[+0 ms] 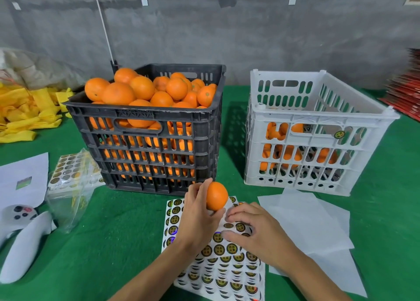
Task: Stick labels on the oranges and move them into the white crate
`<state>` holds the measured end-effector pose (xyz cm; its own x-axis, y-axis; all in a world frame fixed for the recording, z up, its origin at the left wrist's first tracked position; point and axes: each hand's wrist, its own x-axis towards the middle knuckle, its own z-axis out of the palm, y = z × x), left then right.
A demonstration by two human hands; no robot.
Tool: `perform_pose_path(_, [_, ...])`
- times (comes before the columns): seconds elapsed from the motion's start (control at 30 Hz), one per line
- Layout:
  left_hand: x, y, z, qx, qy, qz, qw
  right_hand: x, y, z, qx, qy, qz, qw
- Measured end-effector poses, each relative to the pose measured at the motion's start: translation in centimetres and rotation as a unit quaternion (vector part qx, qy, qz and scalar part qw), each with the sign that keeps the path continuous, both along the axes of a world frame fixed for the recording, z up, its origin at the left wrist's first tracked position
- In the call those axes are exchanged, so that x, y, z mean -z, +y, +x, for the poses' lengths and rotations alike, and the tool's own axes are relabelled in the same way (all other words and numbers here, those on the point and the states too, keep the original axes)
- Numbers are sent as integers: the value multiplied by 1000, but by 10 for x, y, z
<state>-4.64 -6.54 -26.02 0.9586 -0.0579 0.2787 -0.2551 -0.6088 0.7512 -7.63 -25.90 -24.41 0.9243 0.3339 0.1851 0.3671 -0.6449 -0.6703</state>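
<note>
Orange and smooth-skinned, the fruit in play is an orange (217, 196) that the left hand (197, 219) is gripping just above the near sticker sheet (225, 271), fingers curled round its left side. No label is showing on the side facing me. The right hand (256, 230) is resting on the sheet with fingertips bent down against the round gold-and-black labels; whether one is pinched I cannot tell. Behind, the black crate (147, 130) is sitting heaped with oranges, and to its right the white crate (316, 130) is showing a few oranges only through its slots. Its interior floor is hidden by the near wall.
</note>
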Motion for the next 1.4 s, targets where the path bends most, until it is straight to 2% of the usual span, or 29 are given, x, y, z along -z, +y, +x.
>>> perform_pose_path(0.1, [-1, 0, -1, 3, -5, 3, 1000, 0, 1, 2, -10, -87, -76, 993])
perform_pose_path(0.17, [-1, 0, -1, 3, -5, 3, 1000, 1, 1, 2, -9, -98, -74, 992])
perform_pose_path(0.3, [0, 0, 0, 2, -12, 10, 1000, 6, 1, 4, 28, -33, 40, 998])
perform_pose_path(0.4, [-1, -1, 0, -3, -30, 30, 999, 5, 7, 7, 95, 23, 172, 980])
perform_pose_path(0.47, [-4, -3, -2, -5, -63, 64, 996, 2, 10, 9, 169, -1, 237, 957])
perform_pose_path(0.53, [-6, -5, -5, 8, -109, 113, 988, -1, 10, 11, 235, -58, 252, 937])
perform_pose_path(0.63, [-10, -12, -9, 42, -166, 166, 971, -1, 10, 11, 266, -118, 213, 933])
perform_pose_path(0.73, [-12, -14, -11, 64, -201, 182, 961, 1, 13, 8, 220, -149, 167, 949])
perform_pose_path(0.87, [-15, -9, -12, 71, -218, 170, 958, 0, 14, 3, 175, -156, 152, 960])
perform_pose_path(0.97, [-21, -7, -14, 72, -214, 158, 961, -5, 14, -3, 168, -187, 93, 963])
perform_pose_path(1.07, [-34, -13, -11, 66, -204, 101, 972, -19, 18, -10, 186, -210, 50, 958])
perform_pose_path(1.23, [-105, -38, 12, 105, -196, -19, 975, -82, 13, -1, 224, -268, 45, 936])
perform_pose_path(1.4, [-201, -85, 69, 122, -270, 1, 955, -170, -16, 49, 286, -316, 21, 904])
